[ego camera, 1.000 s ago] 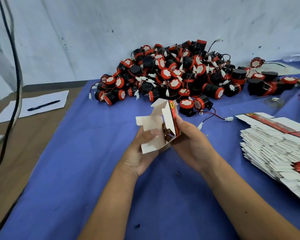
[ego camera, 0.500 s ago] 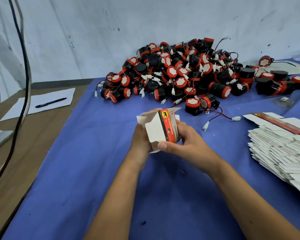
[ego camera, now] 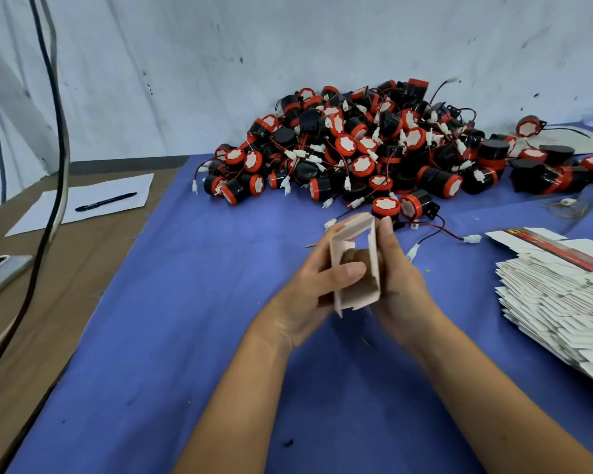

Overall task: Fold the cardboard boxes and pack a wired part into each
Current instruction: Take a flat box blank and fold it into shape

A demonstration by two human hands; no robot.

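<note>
Both hands are holding one small cardboard box [ego camera: 356,265] above the blue cloth [ego camera: 192,302], in front of the person and nearer than the pile of parts. The box is standing roughly upright with its open side facing the camera, showing the brown inner surface; its flaps are standing open at the top and bottom.

The left hand [ego camera: 308,295] is gripping the left wall of the box, with its thumb curling into the opening and its fingers wrapping behind. The right hand [ego camera: 401,285] is pressing against the right wall, with fingers reaching up along the edge to the top flap; the far side of this grip is hidden by the box.

The pile of wired parts [ego camera: 374,148] is lying on the cloth against the wall, behind the box. Each part is a black cylinder with a red rim, a white face, and red and black wires ending in a white plug. One loose part [ego camera: 386,206] is resting just behind the top of the box.

A stack of flat boxes [ego camera: 555,299] is lying on the cloth to the right, apart from the hands.

To the left, a pen [ego camera: 105,201] is lying on a sheet of paper [ego camera: 83,203] on the brown table [ego camera: 31,319]. A black cable [ego camera: 57,131] is hanging down in front of it.
</note>
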